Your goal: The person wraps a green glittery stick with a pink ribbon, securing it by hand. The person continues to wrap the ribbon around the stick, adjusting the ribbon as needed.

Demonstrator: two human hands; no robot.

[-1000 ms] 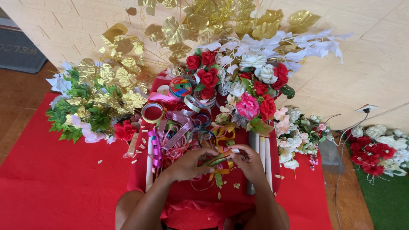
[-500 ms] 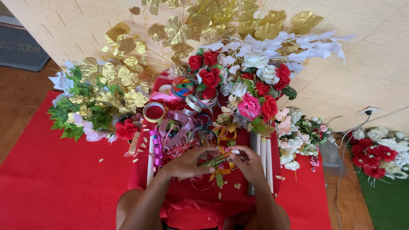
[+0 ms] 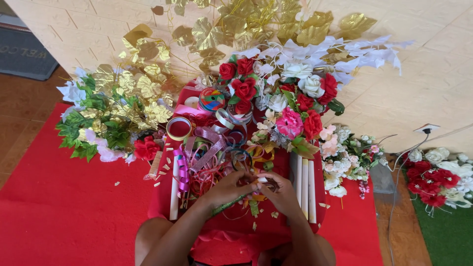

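A green stem (image 3: pixel 227 205) lies slanted across the red cloth (image 3: pixel 162 197), its upper end caught between the two hands and its lower end poking out below the left hand (image 3: pixel 227 187) toward the person's lap. The left hand is curled shut on the stem from the left; the right hand (image 3: pixel 282 192) meets it fingertip to fingertip, closed over the same spot, though what its fingers pinch is too small to tell. Just right of the right hand lie pale rods (image 3: pixel 305 187) side by side. Just beyond the hands sits a tangle of ribbons (image 3: pixel 209 157), then a ribbon spool (image 3: pixel 179 128). Farther off stand red roses (image 3: pixel 244 88), with gold leaves (image 3: pixel 231 24) against the wall.
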